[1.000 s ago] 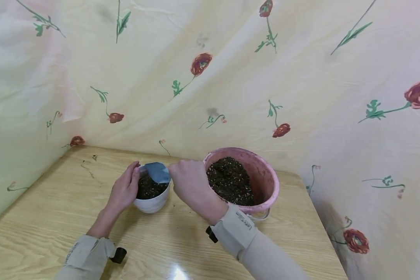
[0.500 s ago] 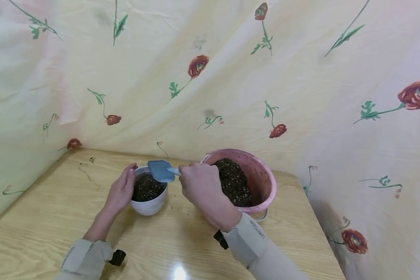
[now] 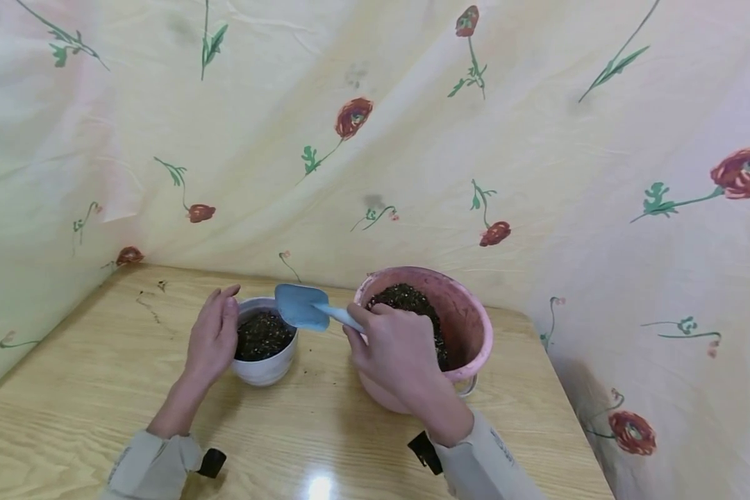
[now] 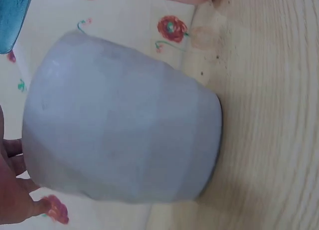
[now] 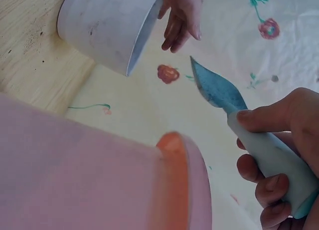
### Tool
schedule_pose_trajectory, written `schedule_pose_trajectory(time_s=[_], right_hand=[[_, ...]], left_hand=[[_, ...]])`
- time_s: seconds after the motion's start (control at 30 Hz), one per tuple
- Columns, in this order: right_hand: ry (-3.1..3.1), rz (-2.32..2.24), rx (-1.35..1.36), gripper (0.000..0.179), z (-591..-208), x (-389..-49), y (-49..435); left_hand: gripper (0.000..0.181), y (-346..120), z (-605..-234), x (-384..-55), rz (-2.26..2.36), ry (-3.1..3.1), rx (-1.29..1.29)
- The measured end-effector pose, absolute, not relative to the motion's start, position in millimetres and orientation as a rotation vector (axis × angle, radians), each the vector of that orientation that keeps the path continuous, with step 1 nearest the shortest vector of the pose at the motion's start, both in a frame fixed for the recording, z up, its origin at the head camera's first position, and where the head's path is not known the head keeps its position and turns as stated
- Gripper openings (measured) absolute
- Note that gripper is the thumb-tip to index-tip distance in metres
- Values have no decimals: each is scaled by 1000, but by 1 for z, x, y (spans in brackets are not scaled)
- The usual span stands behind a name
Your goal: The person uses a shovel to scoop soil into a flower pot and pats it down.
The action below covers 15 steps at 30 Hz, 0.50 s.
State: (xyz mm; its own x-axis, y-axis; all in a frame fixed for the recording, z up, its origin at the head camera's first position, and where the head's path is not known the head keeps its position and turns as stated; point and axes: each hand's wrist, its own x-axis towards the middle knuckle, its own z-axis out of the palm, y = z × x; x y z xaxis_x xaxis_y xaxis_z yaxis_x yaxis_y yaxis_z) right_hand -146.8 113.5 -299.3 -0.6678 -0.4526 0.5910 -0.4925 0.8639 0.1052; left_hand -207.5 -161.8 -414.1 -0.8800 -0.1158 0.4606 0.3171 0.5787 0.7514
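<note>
A white pot point(image 3: 265, 373) stands on the table at the left, with dark soil point(image 3: 264, 336) inside. My left hand point(image 3: 212, 338) lies against the pot's left rim, fingers extended rather than wrapped around it. In the right wrist view the left hand's fingers point(image 5: 180, 33) show loose at the rim. My right hand point(image 3: 400, 354) grips the pale handle of a small blue garden trowel point(image 3: 302, 306). Its blade is held in the air by the pot's right rim and carries no visible soil. The thumb lies along the handle, fingers curled around it in the right wrist view.
A pink bucket point(image 3: 484, 333) with dark soil stands right of the pot, partly hidden behind my right hand. A few soil crumbs point(image 3: 305, 371) lie on the wooden table point(image 3: 312, 430). Floral cloth point(image 3: 256, 139) hangs behind and along both sides.
My right hand has moved right with the trowel, drawing the blade back from over the pot and turning it flatter. My left hand stays beside the pot. The view shifted slightly.
</note>
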Motion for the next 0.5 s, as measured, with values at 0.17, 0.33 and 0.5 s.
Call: schedule_pose_trajectory(time_s=[0.17, 0.33, 0.5], right_hand=[[-2294, 134, 670, 18, -302, -140, 132], [-2205, 170, 662, 16, -308, -135, 153], [-2214, 131, 609, 19, -314, -124, 179]], left_hand=[[43, -150, -405, -204, -1243, -2258, -196], [39, -138, -399, -201, -1267, -2194, -289], [35, -125, -395, -201, -1284, -2145, -384]])
